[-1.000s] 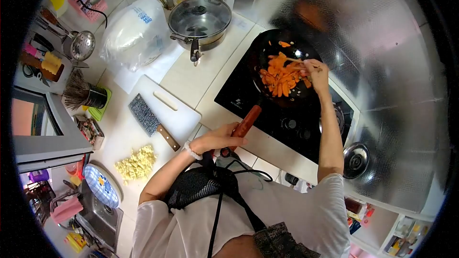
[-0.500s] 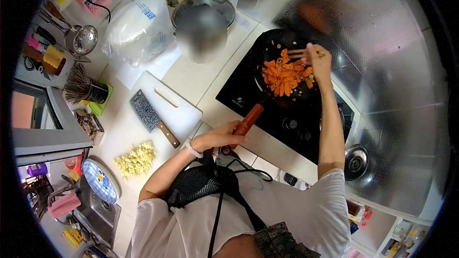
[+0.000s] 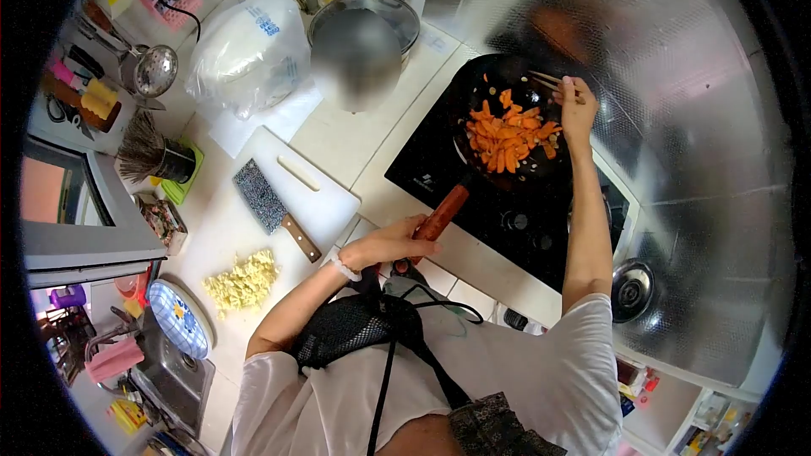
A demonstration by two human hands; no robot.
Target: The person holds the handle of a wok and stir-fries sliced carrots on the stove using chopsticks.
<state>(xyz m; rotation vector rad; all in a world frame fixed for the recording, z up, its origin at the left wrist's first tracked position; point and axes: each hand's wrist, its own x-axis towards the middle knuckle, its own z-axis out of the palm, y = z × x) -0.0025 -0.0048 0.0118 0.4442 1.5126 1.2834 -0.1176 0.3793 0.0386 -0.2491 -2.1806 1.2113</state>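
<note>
We are seeing the left hand (image 3: pixel 393 241) gripping the reddish handle (image 3: pixel 441 214), its fingers wrapping around the grip. The right hand (image 3: pixel 579 114) is pinching wooden chopsticks (image 3: pixel 546 81) between its fingers — the tips are hovering over the wok (image 3: pixel 473 84), apart from the orange slices (image 3: pixel 509 140). These are lying heaped inside the wok, on the black hob (image 3: pixel 416 167). Leftward, we are noting a cleaver (image 3: pixel 261 196) lying on a white board (image 3: pixel 328 190).
</note>
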